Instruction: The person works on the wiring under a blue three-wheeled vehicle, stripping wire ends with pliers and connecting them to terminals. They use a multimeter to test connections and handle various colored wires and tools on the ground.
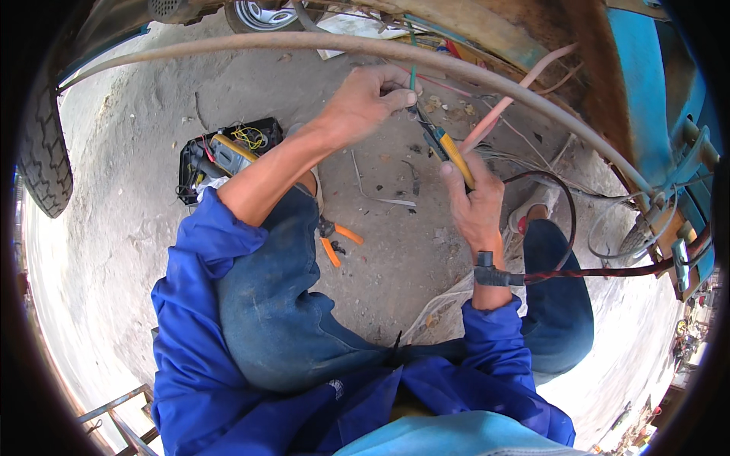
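My left hand [365, 102] is closed in a pinch on a thin green wire [413, 76] that hangs from beneath the vehicle. In my right hand [475, 204] is a pair of pliers with yellow and dark teal handles [456, 161], gripped round the handles. Their dark narrow jaws point up toward the wire's lower end, just under my left fingertips. Whether the jaws touch the wire I cannot tell. A dark red-brown cable with a black connector [498, 279] crosses over my right wrist.
Orange-handled pliers [337, 242] lie on the ground by my left knee. A black tool case [186, 171] holds a yellow-grey meter [232, 152] and wires. Overhead arches a brown hose [304, 42], with a pink hose [517, 91] beside it. Blue metalwork [645, 83] stands right; a tyre [46, 152], left.
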The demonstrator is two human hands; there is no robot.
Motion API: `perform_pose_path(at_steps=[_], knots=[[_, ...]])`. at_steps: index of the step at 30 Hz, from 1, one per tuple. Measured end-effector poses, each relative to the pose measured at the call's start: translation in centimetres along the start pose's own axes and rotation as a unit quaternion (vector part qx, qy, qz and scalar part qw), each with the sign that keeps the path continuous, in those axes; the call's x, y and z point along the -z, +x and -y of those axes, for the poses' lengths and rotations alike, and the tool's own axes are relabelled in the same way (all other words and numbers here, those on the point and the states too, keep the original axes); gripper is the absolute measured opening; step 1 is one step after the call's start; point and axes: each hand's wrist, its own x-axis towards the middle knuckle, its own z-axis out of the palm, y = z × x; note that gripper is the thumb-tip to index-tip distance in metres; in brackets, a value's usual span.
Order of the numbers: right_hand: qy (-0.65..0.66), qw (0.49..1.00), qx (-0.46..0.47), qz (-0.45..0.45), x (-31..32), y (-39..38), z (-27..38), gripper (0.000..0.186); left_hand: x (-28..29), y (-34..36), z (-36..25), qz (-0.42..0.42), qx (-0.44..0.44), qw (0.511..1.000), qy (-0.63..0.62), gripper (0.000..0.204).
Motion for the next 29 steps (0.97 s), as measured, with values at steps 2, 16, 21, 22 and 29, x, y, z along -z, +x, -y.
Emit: perform_pose_path(at_steps=[2,16,21,22,29], knots=[[0.0,1.0,0.026,-0.005,0.1,0.3,0.2,0.033,0.0,0.2,0.5,0.003,-0.013,1.0,0.005,0.023],[-0.06,0.995,0.074,0.03,0.8,2.0,1.1,0.036,0.4,0.3,0.8,0.007,-0.02,1.0,0.018,0.027],[-0.112,0.983,0.119,0.084,0.5,1.5,0.1,0.03,0.5,-0.1,-0.2,0.011,-0.008,0.999,0.036,0.025],[-0.096,0.987,0.115,0.065,0.4,1.1,0.1,0.031,0.4,0.0,-0.5,0.012,-0.023,0.999,0.027,0.024],[0.133,0.972,-0.182,0.059,1.2,0.3,0.4,0.036,0.2,-0.2,-0.5,0.01,0.037,0.999,-0.007,0.02]])
